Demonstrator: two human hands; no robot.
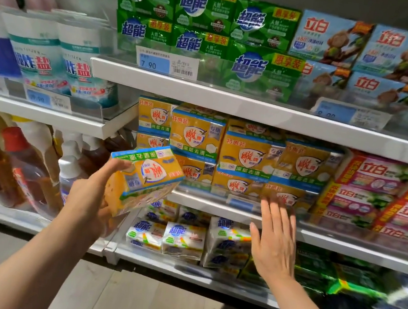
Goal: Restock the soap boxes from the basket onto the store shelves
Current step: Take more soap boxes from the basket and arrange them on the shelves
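Note:
My left hand [89, 191] grips a yellow soap pack [142, 177] with a blue and green band, held tilted and upside down in front of the middle shelf's left end. Matching yellow soap packs [244, 157] are stacked in rows on that middle shelf [329, 242]. My right hand [274, 241] is flat with straight fingers, palm toward the shelf, just in front of the shelf edge and holding nothing. No basket is in view.
Green soap packs [204, 6] and light-blue packs [329, 38] fill the top shelf. Red-pink packs [374, 192] stand right of the yellow ones. White soap packs [184, 240] lie on the bottom shelf. Bottles [22, 169] and white canisters [80, 60] occupy the left shelving.

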